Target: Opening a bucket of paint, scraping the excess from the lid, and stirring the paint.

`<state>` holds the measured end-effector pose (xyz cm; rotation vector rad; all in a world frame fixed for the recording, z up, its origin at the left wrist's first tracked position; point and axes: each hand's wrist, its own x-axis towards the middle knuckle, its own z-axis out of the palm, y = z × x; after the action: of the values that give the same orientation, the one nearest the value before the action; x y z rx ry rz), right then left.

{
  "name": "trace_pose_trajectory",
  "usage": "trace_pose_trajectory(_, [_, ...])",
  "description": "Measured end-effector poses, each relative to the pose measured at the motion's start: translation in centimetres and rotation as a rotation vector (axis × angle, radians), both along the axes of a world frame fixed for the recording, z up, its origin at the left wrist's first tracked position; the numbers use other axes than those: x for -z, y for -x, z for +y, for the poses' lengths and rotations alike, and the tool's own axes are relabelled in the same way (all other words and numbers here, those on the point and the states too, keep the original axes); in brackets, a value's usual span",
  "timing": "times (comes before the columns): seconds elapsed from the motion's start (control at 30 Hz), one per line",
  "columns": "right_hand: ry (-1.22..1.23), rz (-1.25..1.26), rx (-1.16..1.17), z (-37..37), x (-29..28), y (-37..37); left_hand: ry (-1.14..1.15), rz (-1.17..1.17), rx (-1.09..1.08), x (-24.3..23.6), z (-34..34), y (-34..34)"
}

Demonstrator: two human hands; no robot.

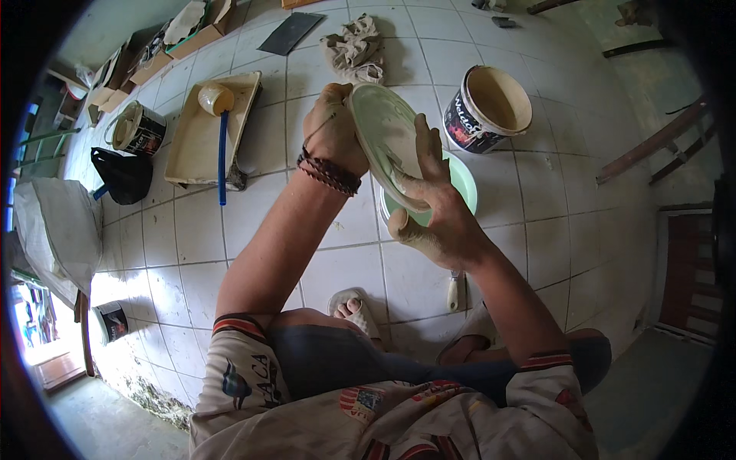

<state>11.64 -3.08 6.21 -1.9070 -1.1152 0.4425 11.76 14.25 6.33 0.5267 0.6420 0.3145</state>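
From where I stand, the white tiled floor [337,272] takes up most of the view, with everything below set out on it. Over by the person's left, a bulky whitish sack [57,230] slumps near the bright opening. Nearer the middle lies a paint tray [192,146], its inside coated cream. To the right, beyond the hands, stands an open bucket [470,123] with a dark label and cream residue round its inner wall. Just in front of it sits a pail [474,195] of pale green liquid, partly hidden beneath the hands.

The round lid [387,126], smeared pale green, is held up tilted above that pail. A black bag [123,175] rests beside a smaller bucket [140,134] left of the tray. Past the lid, a crumpled cloth [351,46] lies next to a flat dark sheet [291,33].

The left hand [333,134] has its fingers closed on the lid's outer edge. The right hand [445,222], coated with paint, has its fingers stretched against the lid's face, the thumb spread wide.

A blue-handled paint tool [223,157] leans across the tray, and smallest is a pale handle [454,293] just below the pail.
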Motion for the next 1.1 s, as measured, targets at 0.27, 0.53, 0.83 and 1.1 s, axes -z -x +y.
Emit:
trace_pose_trajectory(0.27, [-0.061,0.243,-0.006,2.1,-1.0,-1.6,-0.42,-0.131,-0.125,4.0,0.1,-0.4])
trace_pose_trajectory(0.53, [-0.321,0.422,0.06,1.7,-2.6,-4.5,-0.031,-0.261,-0.272,1.0,-1.7,0.2])
trace_pose_trajectory(0.83, [0.293,-0.042,-0.081,-9.3,-1.6,-5.7,-0.097,-0.51,-0.125,2.1,5.3,-0.5])
trace_pose_trajectory(1.1, [1.189,-1.273,-0.309,-10.0,7.0,-4.5,-0.184,-0.553,-0.238,4.1,7.9,-2.0])
